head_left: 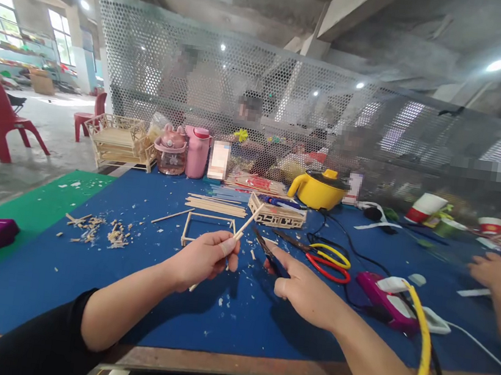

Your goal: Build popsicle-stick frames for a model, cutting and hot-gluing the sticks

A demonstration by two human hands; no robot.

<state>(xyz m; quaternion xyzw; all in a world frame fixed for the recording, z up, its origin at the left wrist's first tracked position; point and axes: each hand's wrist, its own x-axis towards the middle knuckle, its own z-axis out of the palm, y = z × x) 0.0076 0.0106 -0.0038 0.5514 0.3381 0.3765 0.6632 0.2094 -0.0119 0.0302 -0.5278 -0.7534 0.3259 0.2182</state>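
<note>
My left hand is closed around a thin wooden stick, its upper end pointing up and to the right. In my right hand is a dark scissor-like cutter, with jaws apart and pointing up-left near the stick but not touching it. Behind my left hand lies a small rectangular frame of sticks. A slatted wooden box with pens on top stands beyond the hands. Scissors with one yellow and one red handle lie just past my right hand.
Loose sticks and cut scraps lie on the blue table. Farther back stand pink bottles and a yellow pot. A purple power strip with cords and another person's hand are at the right.
</note>
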